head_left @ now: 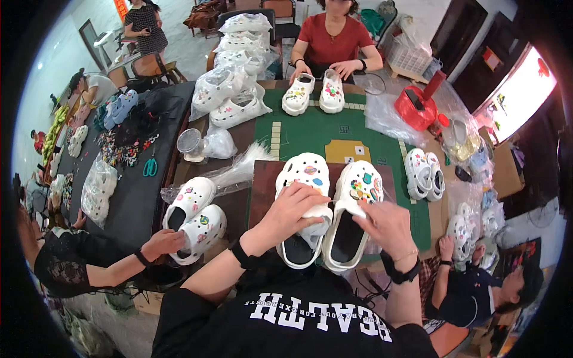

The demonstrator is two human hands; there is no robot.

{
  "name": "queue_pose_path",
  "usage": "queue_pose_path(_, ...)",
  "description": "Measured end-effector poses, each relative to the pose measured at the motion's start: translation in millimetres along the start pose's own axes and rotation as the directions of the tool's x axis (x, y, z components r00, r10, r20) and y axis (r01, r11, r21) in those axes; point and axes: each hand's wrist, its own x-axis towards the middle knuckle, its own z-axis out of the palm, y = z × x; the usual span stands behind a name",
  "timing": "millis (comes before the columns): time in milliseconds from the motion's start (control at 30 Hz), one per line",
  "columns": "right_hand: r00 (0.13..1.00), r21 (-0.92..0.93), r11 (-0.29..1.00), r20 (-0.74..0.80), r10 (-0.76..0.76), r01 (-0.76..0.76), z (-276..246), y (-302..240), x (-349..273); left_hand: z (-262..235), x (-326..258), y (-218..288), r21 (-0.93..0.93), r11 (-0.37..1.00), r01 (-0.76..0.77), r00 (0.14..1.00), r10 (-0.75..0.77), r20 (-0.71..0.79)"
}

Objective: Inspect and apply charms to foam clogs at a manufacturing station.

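Note:
A pair of white clogs with colourful charms lies in front of me, toes pointing away. My left hand (290,213) grips the upper of the left clog (306,170), fingers across its holes. Crumpled clear plastic shows in that clog's opening, below my fingers. At the opening of the right clog (359,179), my right hand (387,225) is curled, thumb and fingers at its edge. A thin pale strand seems to run between the two clogs near my fingertips. What my right fingers pinch is too small to make out.
A person's hands hold another clog pair (298,95) across the green table mat (271,134). At left, a co-worker's hand touches white clogs (203,230). White ties (245,164) lie beyond those. Bagged clogs (239,107) are stacked far left; another pair (419,174) stands at right.

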Motion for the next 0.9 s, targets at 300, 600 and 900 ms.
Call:
queue_pose_path(300, 0.974, 0.219, 0.967, -0.150, 0.167, -0.132, -4, -14, -26, -17, -14, 19, -0.066, 0.994, 0.083, 0.997, -0.083, 0.001)
queue_pose_path(600, 0.972, 0.059, 0.988, -0.181, 0.151, -0.142, 13, -31, -32, 0, -35, 46, 0.059, 0.983, 0.173, 0.977, -0.164, -0.139)
queue_pose_path(900, 0.958, 0.220, 0.943, -0.087, 0.273, -0.249, 21, -33, -48, 7, -19, 70, 0.355, 0.920, 0.167, 0.985, -0.140, -0.102)
